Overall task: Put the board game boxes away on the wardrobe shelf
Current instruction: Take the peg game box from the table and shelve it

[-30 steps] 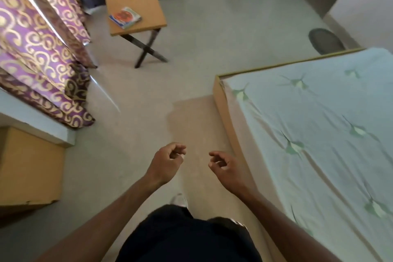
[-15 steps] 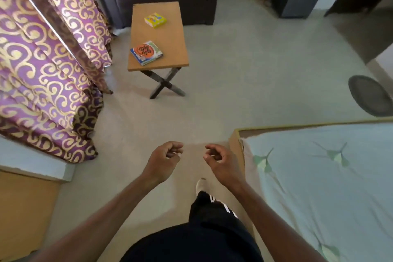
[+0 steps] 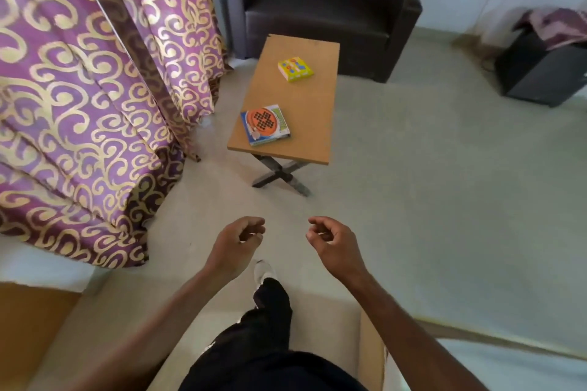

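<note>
Both hands empty, fingers loosely curled, held apart side by side above the floor w/ a clear gap btwn them: left hand (image 3: pixel 236 244) & right hand (image 3: pixel 333 243), both well short of the bench (image 3: pixel 306 98). 2 game boxes lie flat on the bench, apart from each other: yellow box (image 3: pixel 295 69) twd the far end by the dark armchair (image 3: pixel 317 9), blue box (image 3: pixel 265 124) w/ an orange disc pic near the front-left corner, on the side of the purple-gold curtain (image 3: pixel 95 89). Black cabinet (image 3: pixel 536 73) w/ cloth on top stands far right; bed (image 3: pixel 524 368) corner shows bottom right.
</note>
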Motion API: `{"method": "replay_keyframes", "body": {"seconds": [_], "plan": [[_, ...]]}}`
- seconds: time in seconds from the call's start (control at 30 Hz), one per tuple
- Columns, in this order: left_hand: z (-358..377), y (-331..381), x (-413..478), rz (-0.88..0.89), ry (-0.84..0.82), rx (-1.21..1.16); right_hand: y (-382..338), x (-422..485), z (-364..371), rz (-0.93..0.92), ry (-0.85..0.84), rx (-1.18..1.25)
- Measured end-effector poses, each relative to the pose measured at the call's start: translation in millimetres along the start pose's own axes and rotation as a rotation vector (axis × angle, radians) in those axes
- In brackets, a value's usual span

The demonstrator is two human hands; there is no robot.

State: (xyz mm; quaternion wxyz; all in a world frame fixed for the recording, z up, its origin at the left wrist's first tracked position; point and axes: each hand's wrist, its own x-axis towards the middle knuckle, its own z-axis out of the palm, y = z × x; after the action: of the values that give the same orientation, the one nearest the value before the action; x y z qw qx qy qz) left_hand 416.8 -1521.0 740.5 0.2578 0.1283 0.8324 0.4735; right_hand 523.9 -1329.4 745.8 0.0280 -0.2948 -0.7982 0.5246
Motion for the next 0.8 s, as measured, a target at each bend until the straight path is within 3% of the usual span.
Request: {"method": "replay_keyframes", "body": {"seconds": [0.27, 0.5, 0.8], "plan": [[-52.9, 43.0, 173.3, -0.039, 0.057, 0.022, -59.5, 174.8, 29.6, 0.006, -0.115, -0.024], [-90.8, 57.1, 310.8, -0.113, 0.040, 0.098, -89.0, 312.2, 59.1, 0.121, -0.145, 0.019], [-115.3, 43.9, 518.2, -0.243, -0.199, 0.278, -69.6, 494.2, 113.2, 0.408, -0.118, 0.056]]}}
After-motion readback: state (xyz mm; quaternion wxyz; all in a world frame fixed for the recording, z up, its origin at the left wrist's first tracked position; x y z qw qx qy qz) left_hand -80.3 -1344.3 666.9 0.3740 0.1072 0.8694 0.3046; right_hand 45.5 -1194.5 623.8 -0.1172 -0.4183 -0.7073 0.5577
